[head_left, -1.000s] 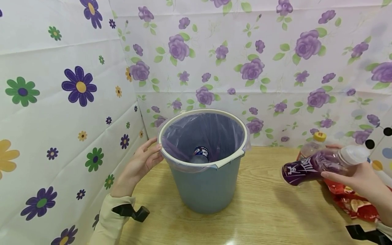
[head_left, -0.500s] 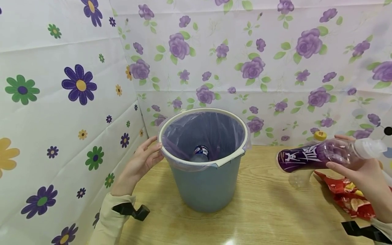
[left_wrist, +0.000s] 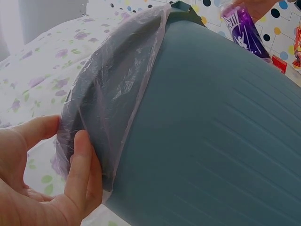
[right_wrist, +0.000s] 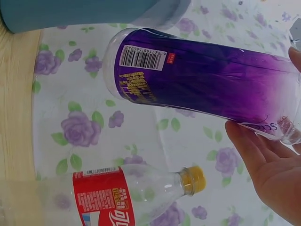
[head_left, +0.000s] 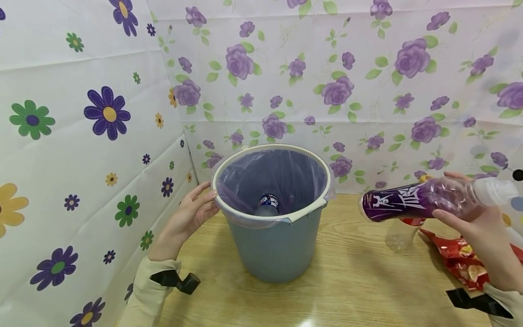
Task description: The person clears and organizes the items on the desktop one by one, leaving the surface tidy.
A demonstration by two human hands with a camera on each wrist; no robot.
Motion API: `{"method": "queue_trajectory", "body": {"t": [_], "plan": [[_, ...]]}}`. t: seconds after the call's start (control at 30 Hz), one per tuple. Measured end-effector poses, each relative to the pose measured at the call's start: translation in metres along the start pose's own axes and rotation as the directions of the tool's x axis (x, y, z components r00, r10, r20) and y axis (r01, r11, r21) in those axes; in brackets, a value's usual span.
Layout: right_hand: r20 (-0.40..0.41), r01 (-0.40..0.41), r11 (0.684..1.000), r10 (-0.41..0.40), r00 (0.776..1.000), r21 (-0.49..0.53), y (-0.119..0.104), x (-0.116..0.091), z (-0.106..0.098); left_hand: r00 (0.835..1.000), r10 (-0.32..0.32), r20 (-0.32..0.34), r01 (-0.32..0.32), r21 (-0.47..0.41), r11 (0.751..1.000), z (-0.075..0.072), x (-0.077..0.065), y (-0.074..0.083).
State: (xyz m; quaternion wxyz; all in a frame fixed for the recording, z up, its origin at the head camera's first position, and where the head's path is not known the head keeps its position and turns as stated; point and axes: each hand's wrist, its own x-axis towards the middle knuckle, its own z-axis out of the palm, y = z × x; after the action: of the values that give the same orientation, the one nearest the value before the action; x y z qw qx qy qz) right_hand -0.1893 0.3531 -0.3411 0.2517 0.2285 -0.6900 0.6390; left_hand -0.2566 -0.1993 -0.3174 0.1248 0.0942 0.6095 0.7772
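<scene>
In the head view, a blue-grey bucket (head_left: pixel 278 250) lined with a thin clear bag stands on the wooden table. A bottle (head_left: pixel 268 204) with a blue label lies inside it. My left hand (head_left: pixel 189 215) touches the bucket's left rim, its fingertips on the bag-covered edge in the left wrist view. Off to the bucket's right, my right hand (head_left: pixel 476 218) grips a clear drink bottle (head_left: pixel 402 202) with a purple label around its upper part. That bottle is held nearly level above the table, its base towards the bucket and its white cap to the right.
Behind the purple bottle stands a clear bottle with a yellow cap (right_wrist: pixel 195 180) and a red label, partly hidden in the head view. A red snack bag (head_left: pixel 459 259) lies at the right on the table (head_left: pixel 347 290). Flowered sheets (head_left: pixel 286 68) hang behind and to the left.
The purple-labelled bottle has moved leftward and up in my right hand and tilted closer to level. My left hand stays at the bucket rim.
</scene>
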Motion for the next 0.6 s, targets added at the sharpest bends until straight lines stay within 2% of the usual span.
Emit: {"method": "queue_trajectory", "body": {"t": [0.5,0.6], "plan": [[-0.076,0.024,0.999,-0.027,0.997,-0.035,-0.012,0.013,0.016,1.000,0.003,0.004,-0.003,-0.010,1.000,-0.001,-0.001,-0.001],[-0.076,0.044,0.999,-0.044,0.996,-0.002,-0.015,0.015,0.018,1.000,0.005,0.001,-0.005,-0.012,1.000,-0.001,-0.001,-0.001]]}}
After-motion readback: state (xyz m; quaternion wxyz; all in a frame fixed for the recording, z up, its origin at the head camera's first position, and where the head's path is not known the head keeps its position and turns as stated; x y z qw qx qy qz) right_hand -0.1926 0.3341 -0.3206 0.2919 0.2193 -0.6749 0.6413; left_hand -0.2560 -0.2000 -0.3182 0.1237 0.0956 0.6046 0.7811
